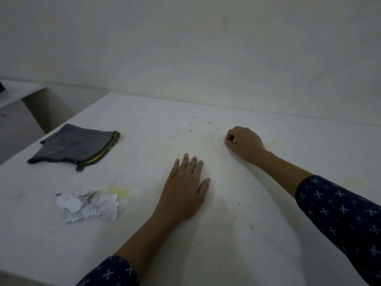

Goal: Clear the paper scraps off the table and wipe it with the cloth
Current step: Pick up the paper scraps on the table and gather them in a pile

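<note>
The table (247,244) is white and fills the lower half of my view, with a plain wall behind it. A dark grey cloth (76,146) with a yellow edge lies folded at ten o'clock, untouched. The paper scraps (88,206) sit in a crumpled white pile at eight o'clock, near the front edge and just beside a yellow stain (119,190). The left hand (183,188) rests flat at the centre, fingers straight, palm down, holding nothing. The right hand (244,144) is at one o'clock, its fingers curled into a tight pinch against the tabletop; I cannot tell whether a scrap is between them. Small brown specks (193,129) dot the surface at twelve o'clock, just left of that hand. I judge the gathering is nearly done. To do it well, I would carry any last bit to the pile, lift the whole pile off together, and only then take the cloth to the specks and stain.
</note>
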